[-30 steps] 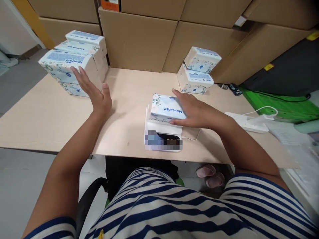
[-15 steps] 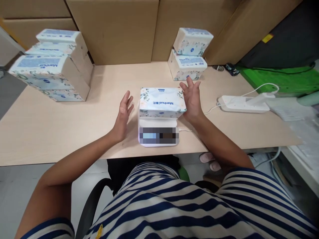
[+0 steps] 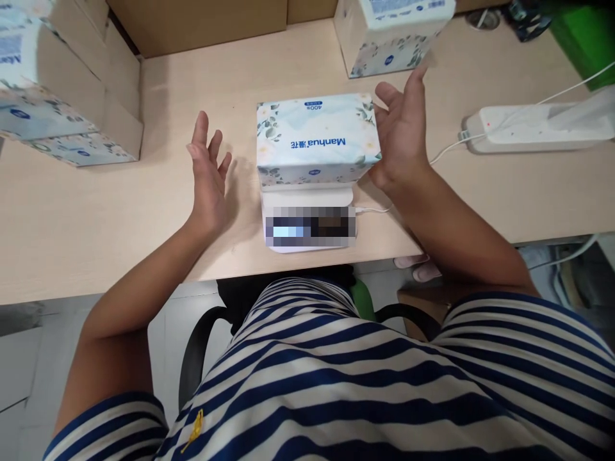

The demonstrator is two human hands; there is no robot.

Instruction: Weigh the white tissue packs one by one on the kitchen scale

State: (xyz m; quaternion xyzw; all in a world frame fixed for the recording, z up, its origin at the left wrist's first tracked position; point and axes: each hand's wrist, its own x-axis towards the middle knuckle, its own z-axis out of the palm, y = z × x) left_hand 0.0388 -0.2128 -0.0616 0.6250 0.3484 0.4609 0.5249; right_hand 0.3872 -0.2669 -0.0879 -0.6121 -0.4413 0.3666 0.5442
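A pack of tissues (image 3: 317,134), pale blue and white with flowers and upside-down lettering, rests on a white scale (image 3: 307,197) near the table's front edge. The scale's display is blurred out. To the left of the pack, apart from it, my left hand (image 3: 209,176) is held open with its fingers spread. My right hand (image 3: 403,134) is open at the pack's right side, fingers apart and palm turned up; part of it is hidden behind the pack's edge, and I cannot tell whether it touches.
Stacked tissue packs (image 3: 72,89) stand at the left. Another tissue pack (image 3: 384,48) is at the back right. A white power strip (image 3: 533,128) with cables lies at the right, near a green item (image 3: 583,45). Cardboard boxes (image 3: 202,25) line the back.
The view has tipped down and come closer, so things look larger. My left hand has moved a little away from the tissue pack. The pack stays on the scale.
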